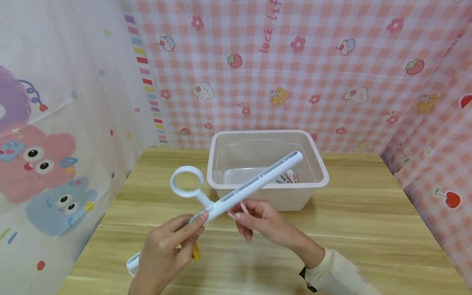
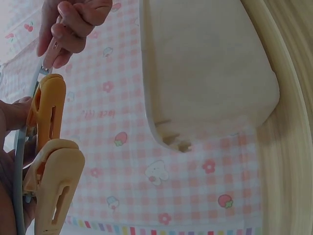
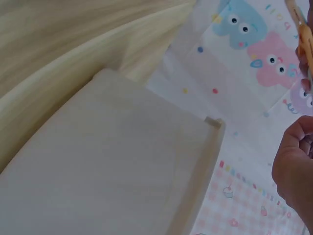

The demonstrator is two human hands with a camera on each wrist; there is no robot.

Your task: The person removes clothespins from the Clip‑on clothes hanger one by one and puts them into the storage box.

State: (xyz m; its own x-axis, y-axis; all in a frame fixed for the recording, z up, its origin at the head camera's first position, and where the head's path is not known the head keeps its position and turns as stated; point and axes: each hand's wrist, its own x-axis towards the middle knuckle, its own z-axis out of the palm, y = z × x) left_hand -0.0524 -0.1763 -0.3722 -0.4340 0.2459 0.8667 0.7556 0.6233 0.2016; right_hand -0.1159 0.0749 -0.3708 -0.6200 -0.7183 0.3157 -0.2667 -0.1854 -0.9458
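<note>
A pale blue plastic hanger [image 1: 254,186] with an open ring hook [image 1: 176,189] is held up at a slant in the head view. My left hand [image 1: 167,241] grips its bar beside the base of the hook, thumb on top. Under the bar, my right hand [image 1: 263,223] pinches a pink clothespin [image 2: 52,55], its tip right at the bar. An orange clothespin [image 2: 51,105] and a beige clothespin [image 2: 61,183] hang from the bar near my left hand in the left wrist view. The hanger's other end [image 1: 133,262] shows behind the left wrist.
A whitish plastic bin [image 1: 295,198] stands on the wood-patterned table [image 1: 368,213] behind the hanger. Several clothespins [image 1: 293,177] lie inside it at the right. Pink checked cloth [image 1: 250,86] hangs behind the table, with a cartoon-printed sheet [image 1: 92,135] on the left.
</note>
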